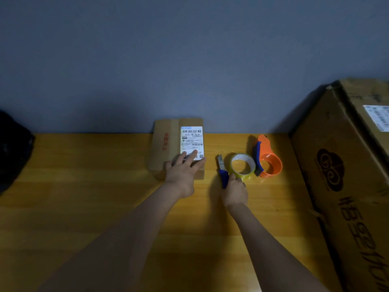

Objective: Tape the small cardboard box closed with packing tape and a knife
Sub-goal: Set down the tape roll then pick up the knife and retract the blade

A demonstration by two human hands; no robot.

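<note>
Step in hand, as judged: picking up the tape. Your left hand [182, 173] lies flat and open on the small brown cardboard box with a white shipping label [166, 148], pinning it to the yellow wooden worktop [84, 197]; keep that pressure even. Your right hand [235, 191] pinches the near rim of the clear packing tape roll [243, 167], at 3 o'clock from the box. The blue-handled utility knife [222, 171] lies just beside that hand at 9 o'clock; mind its exposed blade.

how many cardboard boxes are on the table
2. The small box sits at the back middle of the table under the left hand. The big box stands at the right edge, partly out of frame. None hidden that I can see.
</note>
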